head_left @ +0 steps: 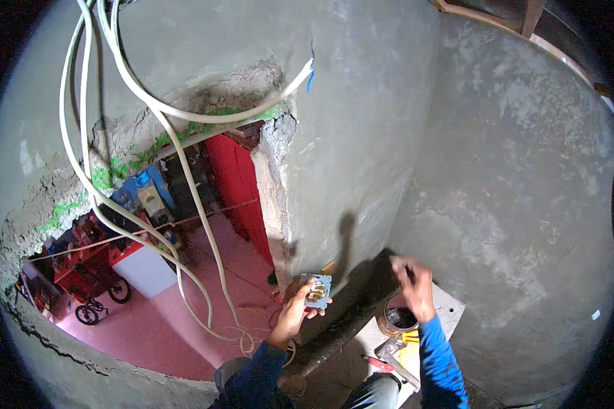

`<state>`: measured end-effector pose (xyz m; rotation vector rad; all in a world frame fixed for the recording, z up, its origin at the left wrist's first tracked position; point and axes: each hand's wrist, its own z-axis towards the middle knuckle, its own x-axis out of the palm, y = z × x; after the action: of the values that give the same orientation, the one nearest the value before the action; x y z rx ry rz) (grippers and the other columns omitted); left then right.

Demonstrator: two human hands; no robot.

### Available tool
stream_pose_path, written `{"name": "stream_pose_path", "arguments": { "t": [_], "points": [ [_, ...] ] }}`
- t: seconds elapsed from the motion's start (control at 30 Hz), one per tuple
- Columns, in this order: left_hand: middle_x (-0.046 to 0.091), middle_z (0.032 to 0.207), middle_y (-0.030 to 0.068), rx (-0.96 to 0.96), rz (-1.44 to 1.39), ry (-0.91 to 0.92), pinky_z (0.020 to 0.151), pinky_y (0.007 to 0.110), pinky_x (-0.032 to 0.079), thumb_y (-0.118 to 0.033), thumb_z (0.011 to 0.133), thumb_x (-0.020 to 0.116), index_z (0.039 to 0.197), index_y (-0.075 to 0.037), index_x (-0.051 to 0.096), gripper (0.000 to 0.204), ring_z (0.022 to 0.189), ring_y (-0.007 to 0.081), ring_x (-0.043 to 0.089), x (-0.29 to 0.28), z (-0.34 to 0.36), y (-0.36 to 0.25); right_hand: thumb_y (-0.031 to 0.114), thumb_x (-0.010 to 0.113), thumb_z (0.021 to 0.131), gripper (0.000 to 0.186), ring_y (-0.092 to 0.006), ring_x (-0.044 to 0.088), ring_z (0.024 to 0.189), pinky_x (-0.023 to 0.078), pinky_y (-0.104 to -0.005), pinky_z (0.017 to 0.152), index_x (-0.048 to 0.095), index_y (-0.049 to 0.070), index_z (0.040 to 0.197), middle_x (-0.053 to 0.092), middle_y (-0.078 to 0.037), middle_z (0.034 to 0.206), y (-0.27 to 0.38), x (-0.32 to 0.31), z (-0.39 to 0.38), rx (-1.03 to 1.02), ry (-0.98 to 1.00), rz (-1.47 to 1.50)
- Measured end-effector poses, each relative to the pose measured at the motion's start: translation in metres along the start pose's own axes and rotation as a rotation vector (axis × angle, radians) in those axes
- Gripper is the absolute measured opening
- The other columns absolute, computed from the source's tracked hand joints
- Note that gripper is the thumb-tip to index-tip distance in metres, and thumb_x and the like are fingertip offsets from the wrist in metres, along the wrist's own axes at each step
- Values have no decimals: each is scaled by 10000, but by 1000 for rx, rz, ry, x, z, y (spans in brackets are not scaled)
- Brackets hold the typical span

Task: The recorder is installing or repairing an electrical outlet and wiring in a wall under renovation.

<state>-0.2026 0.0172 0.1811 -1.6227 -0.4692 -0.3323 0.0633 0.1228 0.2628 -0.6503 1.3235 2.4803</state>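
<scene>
Bare grey walls [512,170] fill most of your view, meeting in a corner near one o'clock. Toward eight o'clock, a large opening [274,187] with rough, broken edges looks through to a pink floor [164,341]. White cables [218,118] loop from ten o'clock down across that opening, one of them ending near twelve with a bit of blue showing at its tip. At five o'clock, beyond your knee, you have a pale board [443,298] with tools on it. Your right hand [419,293] is at four o'clock over the board, fingers curled in toward the thumb; you can't tell from here whether they pinch anything. Your left hand [292,313], at six o'clock, grips a metal plate, thumb on its near-left side and fingers bent beneath and around it. On the board lie a hammer [391,349] and, beside it, a yellow-handled tool [409,337]; a brown, open-topped container [387,330] stands just past them, partly behind your right hand. The metal plate [325,283] in your left hand is squarish, with a dull grey frame around brass-coloured pieces, its face turned up toward you. Smallest is a red-handled tool [381,365], just on the seven-to-eight o'clock side of the hammer.
</scene>
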Motion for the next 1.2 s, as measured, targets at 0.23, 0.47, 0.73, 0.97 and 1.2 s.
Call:
{"name": "stream_pose_path", "arguments": {
  "t": [0.23,0.47,0.73,0.97,1.2],
  "points": [
    [672,975,110,-48,173,-136,456,281,480,-379,993,555,1111,-66,612,339,742,151,674,-26,42,61,275,642,953,291,-130,572,669,464,-283,623,703,-6,998,636,-75,738,199,-32,131,-341,-83,201],
    [661,798,6,86,250,-226,500,284,482,-348,976,610,1084,-80,621,289,603,132,627,25,1,-13,269,595,974,324,-145,593,938,480,-327,773,687,9,1144,729,-50,957,285,-15,240,-276,102,368],
    [671,881,33,331,173,-257,574,271,550,-281,952,624,1083,-54,602,262,707,134,669,34,-101,-146,161,627,955,284,-25,405,579,318,-190,519,654,3,1189,709,-53,871,299,-15,204,-317,148,877],
    [671,824,114,573,169,-337,478,298,528,-300,972,552,1091,-41,566,286,599,186,662,50,-130,-172,98,648,927,172,-51,515,605,394,-189,518,639,18,1078,695,-90,890,284,-39,159,-442,182,978],
    [683,858,81,214,323,-268,492,257,467,-339,1000,525,1100,-34,619,334,656,153,642,45,-78,-66,109,608,945,133,-139,638,661,539,-285,654,658,7,1014,717,-86,891,287,-66,147,-334,290,761]
  ]
}}
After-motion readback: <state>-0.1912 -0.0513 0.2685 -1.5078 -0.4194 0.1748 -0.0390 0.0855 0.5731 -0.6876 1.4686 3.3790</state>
